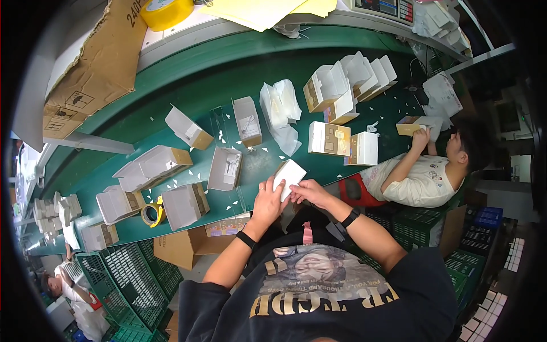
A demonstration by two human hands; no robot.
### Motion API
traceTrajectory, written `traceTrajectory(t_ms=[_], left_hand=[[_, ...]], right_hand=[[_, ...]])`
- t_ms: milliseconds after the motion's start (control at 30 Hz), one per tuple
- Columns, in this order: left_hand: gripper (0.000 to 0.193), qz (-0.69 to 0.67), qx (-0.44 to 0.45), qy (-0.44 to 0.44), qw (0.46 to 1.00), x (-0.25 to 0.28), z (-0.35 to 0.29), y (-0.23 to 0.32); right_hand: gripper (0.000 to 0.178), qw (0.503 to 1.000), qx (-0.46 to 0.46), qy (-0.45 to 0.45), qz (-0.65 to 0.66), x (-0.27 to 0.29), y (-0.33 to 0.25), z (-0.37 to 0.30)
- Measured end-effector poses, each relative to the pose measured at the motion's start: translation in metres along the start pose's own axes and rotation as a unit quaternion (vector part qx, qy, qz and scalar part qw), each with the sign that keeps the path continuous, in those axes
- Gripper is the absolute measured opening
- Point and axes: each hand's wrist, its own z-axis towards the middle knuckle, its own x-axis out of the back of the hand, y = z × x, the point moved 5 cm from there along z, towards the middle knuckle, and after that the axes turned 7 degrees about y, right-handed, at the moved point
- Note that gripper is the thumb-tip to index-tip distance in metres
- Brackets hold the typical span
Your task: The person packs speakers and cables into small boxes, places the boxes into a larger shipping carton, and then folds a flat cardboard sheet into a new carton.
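A small white-sided carton point(290, 174) is held at the near edge of the green work table point(259, 188). My left hand point(269, 200) wraps its fingers round the carton's left side. From the right, my right hand point(310, 192) grips its lower right corner, fingers bent against it. Just beyond, to the left, lies an open carton point(225, 169) with a small item inside that I cannot make out. Another open carton point(247, 121) stands farther back, next to white wrapped pieces point(280, 111). To the right sit two closed gold-and-white cartons point(329, 138) point(361, 149).
Several open cartons point(151, 166) stand on the left, near a yellow tape dispenser point(152, 213). More open cartons point(327, 87) are grouped at the back right. A co-worker point(424, 171) handles a carton on the right. Green crates point(128, 285) and a cardboard box point(176, 249) are below the table edge.
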Motion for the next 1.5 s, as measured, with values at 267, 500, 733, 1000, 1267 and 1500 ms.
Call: traceTrajectory(t_ms=[267, 500, 733, 1000, 1267, 1500], left_hand=[[0.056, -0.005, -0.002, -0.002, 1.000, 0.001, 0.001, -0.001], [0.057, -0.004, 0.019, -0.007, 1.000, 0.006, 0.008, 0.007], [0.057, 0.032, -0.014, 0.007, 0.999, -0.004, 0.014, 0.015], [0.060, 0.044, -0.024, 0.021, 0.999, -0.014, 0.011, 0.008], [0.057, 0.076, -0.003, 0.038, 0.996, -0.013, 0.009, 0.010], [0.052, 0.093, 0.149, -0.009, 0.984, -0.018, 0.038, 0.028]], right_hand=[[0.037, 0.996, -0.056, -0.076, -0.007, 0.003, -0.007, 0.000], [0.041, 0.985, -0.144, -0.095, -0.016, 0.004, -0.005, -0.003], [0.039, 0.982, -0.114, -0.150, 0.015, 0.010, -0.006, 0.003], [0.029, 0.974, -0.178, -0.142, 0.011, 0.002, -0.026, -0.012], [0.017, 0.950, -0.184, -0.221, 0.118, 0.000, -0.019, -0.007], [0.013, 0.993, -0.053, -0.050, -0.097, 0.098, 0.017, -0.013]])
